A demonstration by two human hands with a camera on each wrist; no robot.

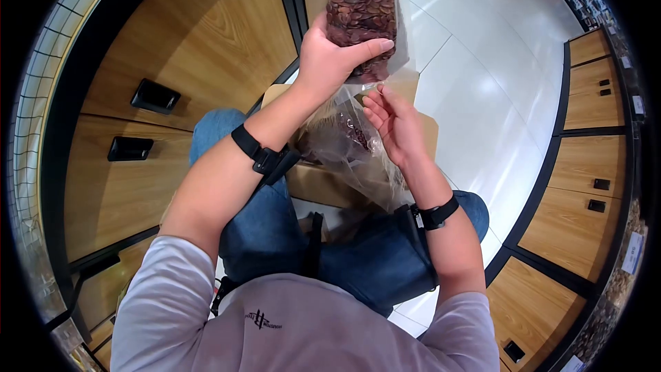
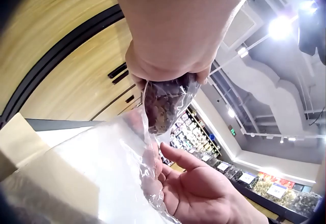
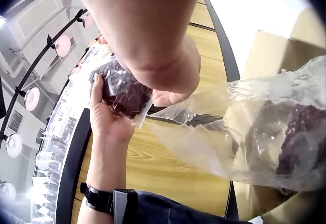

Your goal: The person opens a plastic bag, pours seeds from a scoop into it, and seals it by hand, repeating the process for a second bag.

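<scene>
My left hand (image 1: 320,58) grips a clear bag of dark red seeds (image 1: 363,7), its thumb lying across the front and its fingers behind. The seed bag is held up above a large clear plastic bag (image 1: 334,127), which hangs open over a cardboard box (image 1: 313,184). At that large bag's upper edge, my right hand (image 1: 401,127) pinches the film between thumb and fingers. More dark seeds (image 3: 300,137) show through the large bag in the right wrist view. In the left wrist view the seed bag (image 2: 165,104) overlaps the edge of the plastic.
Wooden cabinets (image 1: 206,34) with black handles stand close on the left. More cabinet doors (image 1: 575,179) curve along the right, below shelves of goods. White floor tiles (image 1: 482,83) lie between. The person's jeans-clad legs (image 1: 261,234) flank the box.
</scene>
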